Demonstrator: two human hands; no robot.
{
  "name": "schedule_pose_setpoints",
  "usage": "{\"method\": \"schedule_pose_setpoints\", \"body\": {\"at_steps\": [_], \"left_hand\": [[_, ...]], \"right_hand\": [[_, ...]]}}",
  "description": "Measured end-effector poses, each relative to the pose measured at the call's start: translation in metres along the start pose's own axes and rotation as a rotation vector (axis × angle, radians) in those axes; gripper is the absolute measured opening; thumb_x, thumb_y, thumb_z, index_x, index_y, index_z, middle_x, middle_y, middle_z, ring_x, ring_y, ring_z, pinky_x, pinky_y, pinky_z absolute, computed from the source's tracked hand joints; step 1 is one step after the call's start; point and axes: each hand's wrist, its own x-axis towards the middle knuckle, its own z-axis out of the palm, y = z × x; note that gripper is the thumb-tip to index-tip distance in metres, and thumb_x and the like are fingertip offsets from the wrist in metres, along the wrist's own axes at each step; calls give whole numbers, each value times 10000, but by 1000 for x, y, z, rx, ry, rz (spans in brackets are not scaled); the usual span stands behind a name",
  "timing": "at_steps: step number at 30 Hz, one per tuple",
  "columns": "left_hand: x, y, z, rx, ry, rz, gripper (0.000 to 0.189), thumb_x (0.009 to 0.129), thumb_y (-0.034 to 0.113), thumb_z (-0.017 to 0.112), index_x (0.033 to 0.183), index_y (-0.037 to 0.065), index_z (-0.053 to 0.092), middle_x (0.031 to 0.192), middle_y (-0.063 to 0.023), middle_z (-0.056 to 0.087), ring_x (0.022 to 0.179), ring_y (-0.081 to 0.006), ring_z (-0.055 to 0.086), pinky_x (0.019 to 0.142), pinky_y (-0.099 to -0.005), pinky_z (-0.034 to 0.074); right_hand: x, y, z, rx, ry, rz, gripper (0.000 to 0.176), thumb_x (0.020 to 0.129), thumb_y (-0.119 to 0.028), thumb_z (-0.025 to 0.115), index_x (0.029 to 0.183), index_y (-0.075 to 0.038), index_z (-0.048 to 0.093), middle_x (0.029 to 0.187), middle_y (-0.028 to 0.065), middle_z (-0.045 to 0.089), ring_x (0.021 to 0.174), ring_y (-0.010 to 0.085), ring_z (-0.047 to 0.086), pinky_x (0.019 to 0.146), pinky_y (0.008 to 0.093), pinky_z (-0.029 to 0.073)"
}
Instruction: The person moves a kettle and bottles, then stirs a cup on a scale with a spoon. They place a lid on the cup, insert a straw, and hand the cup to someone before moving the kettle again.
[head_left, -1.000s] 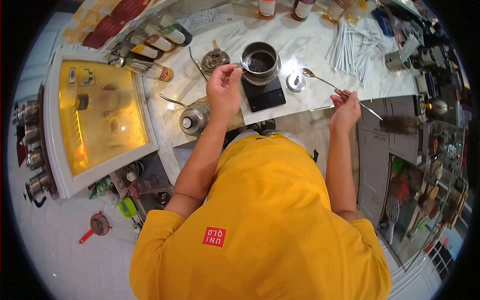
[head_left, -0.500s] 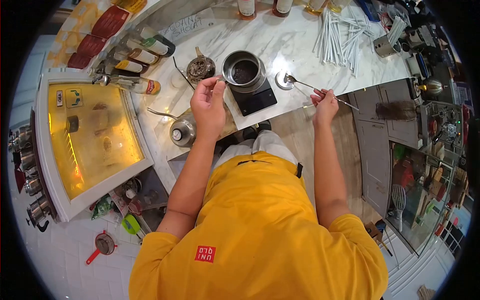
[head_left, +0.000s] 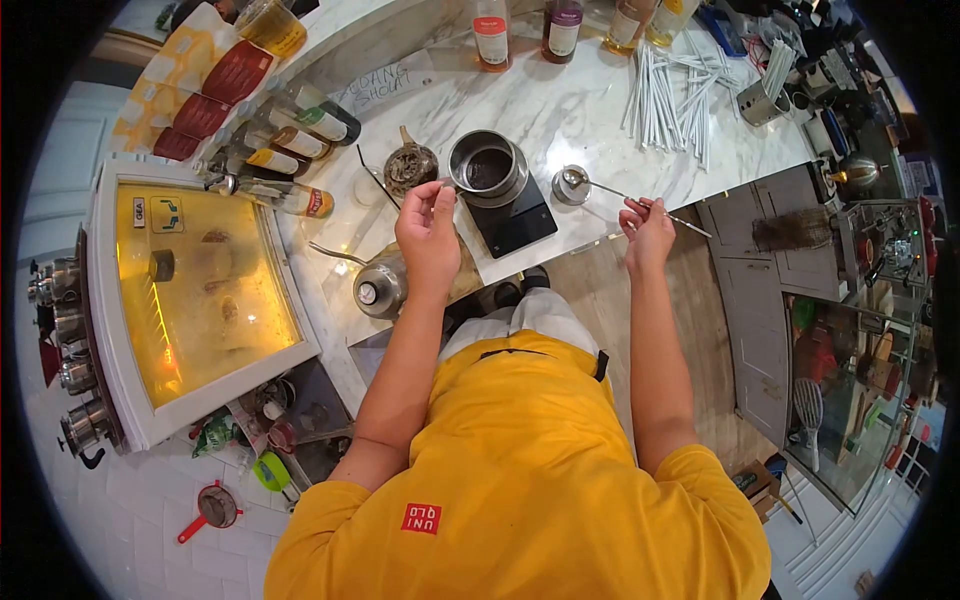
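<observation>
A metal pot (head_left: pixel 520 188) with dark contents stands on a black digital scale (head_left: pixel 518 228). At its left side, my left hand (head_left: pixel 428 245) is closed, with thumb and fingers pinched at what looks like its handle. My right hand (head_left: pixel 648 232) grips a thin long-handled spoon (head_left: pixel 612 191) partway along its shaft. The spoon's head end is over or inside a small metal cup (head_left: pixel 571 192) to the right of the scale; its bowl is hard to make out. A round glass vessel with brown contents (head_left: pixel 410 170) sits just left of the pot.
A gooseneck kettle (head_left: pixel 380 290) stands near my left forearm. Syrup bottles (head_left: pixel 491 40) line the counter's back, with more bottles (head_left: pixel 300 140) at left. White straws (head_left: pixel 665 100) lie spread at right. A glass-fronted yellow-lit fridge (head_left: pixel 210 290) is at far left.
The spoon's head has lowered toward the small cup, and its handle has tilted slightly. The whole view has shifted a little, with the counter things lower in it. My left hand stays beside the pot.
</observation>
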Motion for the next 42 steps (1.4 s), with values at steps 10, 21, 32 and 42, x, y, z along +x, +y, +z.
{"method": "schedule_pose_setpoints", "body": {"at_steps": [10, 21, 32, 42], "left_hand": [[3, -10, 2, -39, 14, 36, 210, 1031, 178, 696, 1123, -8, 662, 1010, -36, 701, 911, -84, 626, 828, -241, 501], [8, 0, -2, 34, -5, 50, 232, 1004, 223, 730, 1098, 16, 685, 976, -19, 701, 865, -86, 616, 766, -251, 502], [4, 3, -6, 45, -1, 69, 224, 991, 237, 737, 1052, 24, 701, 946, -15, 706, 795, -82, 592, 709, -254, 487], [12, 2, -5, 55, 17, 60, 224, 992, 235, 736, 1044, 20, 705, 941, -25, 717, 806, -86, 603, 706, -254, 491]], "right_hand": [[-51, -112, 53, -58, -141, -202, 377, 1117, -325, 502, 1051, 28, 619, 954, 193, 746, 735, 199, 699, 748, 322, 565], [-109, -165, 136, -56, -456, -319, 389, 1111, -310, 529, 1016, 46, 654, 914, 187, 744, 784, 229, 730, 740, 335, 590], [-115, -125, 150, -207, -519, -358, 387, 1110, -309, 536, 1014, 45, 660, 891, 173, 752, 733, 201, 724, 716, 300, 561], [-135, -131, 141, -452, -580, -630, 392, 1120, -243, 516, 1012, 88, 697, 992, 134, 723, 816, 187, 735, 760, 289, 537]]}}
